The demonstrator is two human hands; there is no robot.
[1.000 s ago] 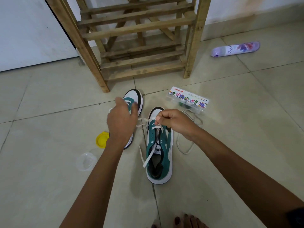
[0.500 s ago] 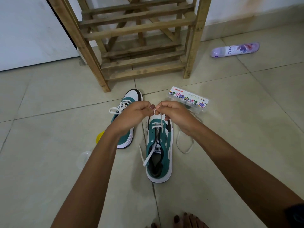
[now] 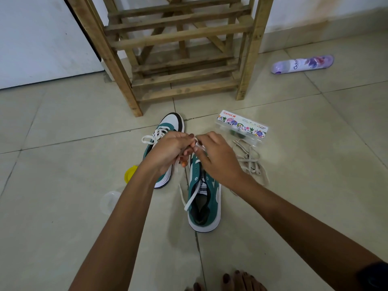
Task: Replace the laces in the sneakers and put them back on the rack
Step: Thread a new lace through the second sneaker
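1. Two green-and-white sneakers sit on the tiled floor (image 3: 63, 206): the near sneaker (image 3: 204, 206) at centre with its heel toward 6 o'clock, and the far sneaker (image 3: 168, 131) just at its 10 o'clock, already laced with a bow.
2. Left hand (image 3: 168, 152) and right hand (image 3: 218, 160) meet above the near sneaker's front eyelets, fingertips almost touching.
3. Both hands have fingers curled in, pinching the white lace (image 3: 192, 198) between them (exact grip points partly hidden by the knuckles).
4. One free lace end trails down over the tongue toward 7 o'clock; another lies on the floor beside the sole.
5. Wooden rack (image 3: 180, 59) stands at 12 o'clock, with no shoes on the shelves in view.
6. Old beige laces (image 3: 251, 162) are piled at 3 o'clock of the near sneaker, just below a clear plastic box (image 3: 241, 127).
7. Yellow lid (image 3: 130, 174) and clear cup (image 3: 110, 201) at 9 o'clock, purple spray can (image 3: 302, 64) lying at 2 o'clock.
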